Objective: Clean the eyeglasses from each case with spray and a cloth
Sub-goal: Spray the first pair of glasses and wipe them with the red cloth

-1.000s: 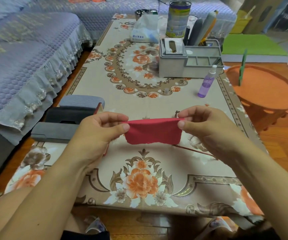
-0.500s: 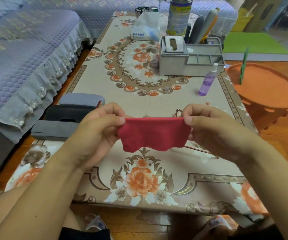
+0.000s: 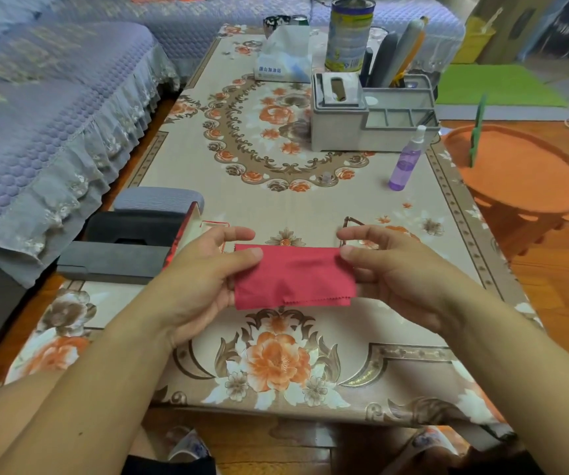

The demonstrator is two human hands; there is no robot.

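Now left hand point(image 3: 204, 286), right hand point(image 3: 389, 272) each pinch end of red cloth point(image 3: 293, 279) above table point(image 3: 276, 207)

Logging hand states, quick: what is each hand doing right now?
Left hand: pinches the left edge of the red cloth.
Right hand: pinches the cloth's right edge.

Soft, even indoor light falls across the floral tablecloth point(image 3: 286, 207), with no hard shadows and no strong glare. The centre is fairly sharp. Toward the left edge the quilted sofa cover point(image 3: 46, 108) smears into blur. Wide-angle distortion bends the table's sides and stretches both forearms. The far right corner is dim and, perhaps, slightly out of focus.
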